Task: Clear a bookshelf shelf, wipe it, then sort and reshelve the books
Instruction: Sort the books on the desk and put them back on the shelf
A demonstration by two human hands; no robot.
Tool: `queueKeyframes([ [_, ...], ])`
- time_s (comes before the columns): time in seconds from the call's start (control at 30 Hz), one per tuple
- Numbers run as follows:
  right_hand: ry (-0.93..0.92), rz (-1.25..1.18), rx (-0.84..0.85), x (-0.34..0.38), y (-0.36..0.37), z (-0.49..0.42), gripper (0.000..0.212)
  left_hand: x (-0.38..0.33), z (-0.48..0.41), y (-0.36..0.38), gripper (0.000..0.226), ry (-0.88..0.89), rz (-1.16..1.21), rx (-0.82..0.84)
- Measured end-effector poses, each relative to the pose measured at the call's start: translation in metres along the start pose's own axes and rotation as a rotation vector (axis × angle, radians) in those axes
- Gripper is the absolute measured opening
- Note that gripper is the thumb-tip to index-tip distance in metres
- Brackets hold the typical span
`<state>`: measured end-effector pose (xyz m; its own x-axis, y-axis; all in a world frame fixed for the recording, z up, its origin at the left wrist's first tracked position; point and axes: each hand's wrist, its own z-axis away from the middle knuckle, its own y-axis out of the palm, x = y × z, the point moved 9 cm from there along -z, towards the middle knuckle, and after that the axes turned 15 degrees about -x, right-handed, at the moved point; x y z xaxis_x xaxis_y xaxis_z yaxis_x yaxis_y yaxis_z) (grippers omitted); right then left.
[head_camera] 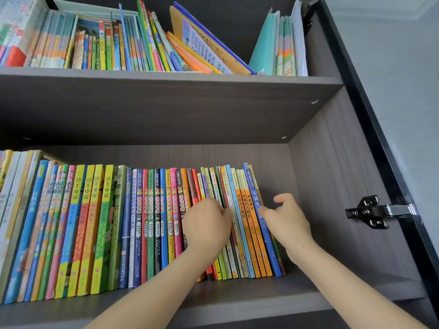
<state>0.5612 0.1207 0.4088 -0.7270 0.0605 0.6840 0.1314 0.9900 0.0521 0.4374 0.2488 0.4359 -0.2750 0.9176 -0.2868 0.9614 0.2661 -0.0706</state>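
On the dark lower shelf [237, 295], our left hand [206, 224] hooks curled fingertips into the upright thin books [244, 224]; our right hand [288, 224], loosely spread, touches their right end.

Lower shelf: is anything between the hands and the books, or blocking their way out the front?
Nothing visible. The left hand has fingers tucked among the books, the right hand touches the blue book at the row's end, and the shelf front is open.
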Motion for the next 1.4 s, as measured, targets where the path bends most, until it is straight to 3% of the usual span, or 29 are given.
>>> queueKeyframes([
  [0.2, 0.071, -0.024, 0.107, -0.008, 0.011, 0.0, 0.056, -0.017, 0.001, -0.003, 0.028, 0.162, -0.03, -0.101],
  [0.4, 0.055, -0.038, 0.121, -0.01, 0.011, -0.003, 0.017, -0.01, -0.003, 0.011, 0.043, 0.136, 0.019, -0.064],
  [0.63, 0.027, -0.005, 0.117, -0.011, 0.011, -0.004, 0.017, -0.008, -0.009, 0.02, 0.028, 0.111, 0.012, -0.061],
  [0.87, 0.047, -0.039, 0.029, -0.018, -0.001, -0.015, 0.019, -0.016, -0.01, 0.02, 0.059, 0.077, -0.224, -0.044],
  [1.03, 0.093, -0.086, -0.001, -0.024, -0.004, -0.018, 0.031, -0.023, -0.005, 0.018, 0.043, 0.15, -0.298, -0.107],
  [1.13, 0.078, -0.057, -0.017, -0.022, -0.003, -0.015, 0.052, -0.025, -0.004, 0.017, 0.027, 0.116, -0.247, -0.122],
  [1.23, -0.013, 0.099, 0.006, -0.012, 0.002, -0.011, 0.074, -0.021, -0.004, 0.013, 0.026, 0.052, -0.163, -0.13],
  [1.4, -0.069, 0.14, 0.027, 0.003, 0.02, -0.008, 0.071, -0.02, -0.015, -0.008, 0.033, 0.027, 0.144, -0.168],
])
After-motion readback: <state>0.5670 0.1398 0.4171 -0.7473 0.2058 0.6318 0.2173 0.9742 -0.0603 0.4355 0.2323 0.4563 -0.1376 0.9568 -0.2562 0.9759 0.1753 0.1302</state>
